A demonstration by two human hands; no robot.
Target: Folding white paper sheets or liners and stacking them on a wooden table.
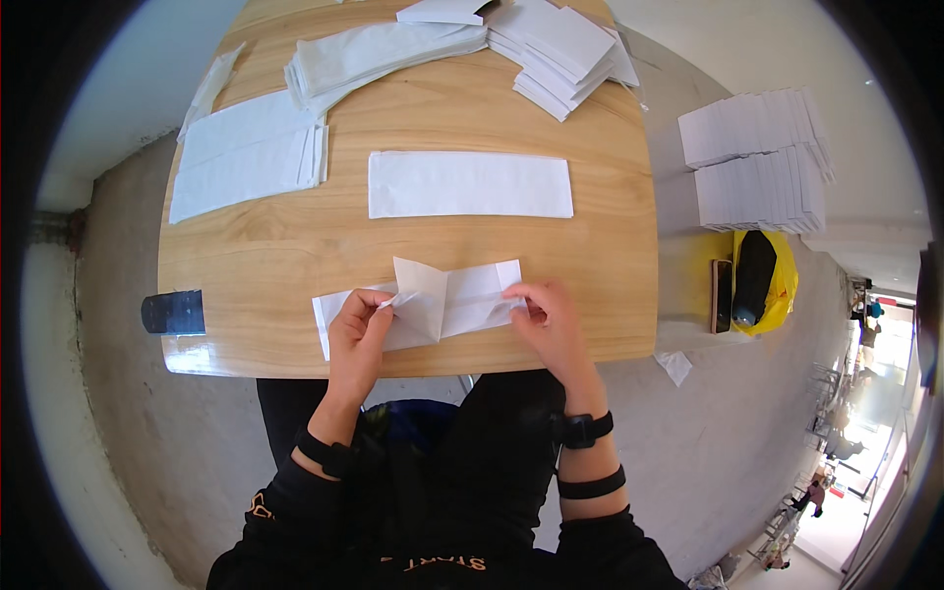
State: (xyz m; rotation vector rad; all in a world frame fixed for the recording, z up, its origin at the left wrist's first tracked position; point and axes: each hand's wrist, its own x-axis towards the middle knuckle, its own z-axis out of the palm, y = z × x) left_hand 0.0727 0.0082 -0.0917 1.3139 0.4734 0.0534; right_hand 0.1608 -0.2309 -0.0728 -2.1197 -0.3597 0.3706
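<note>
A long white folded paper [477, 300] lies at the table's near edge, with a creased flap standing up near its middle. My left hand [360, 329] is closed in a pinch on the left part of that raised flap. My right hand [551, 320] is closed around the right end of the paper, thumb and fingertips on its edge. Just beyond both hands lies a flat stack of white paper strips [470, 185], which neither hand touches.
More white paper piles [246, 155] lie at the table's left and a long bundle [383, 59] at the back. Folded white pieces [565, 54] are heaped at the far right. A dark object [173, 313] sits on the left edge. Beside the table stand stacked white papers [755, 162] and a yellow bag [782, 285].
</note>
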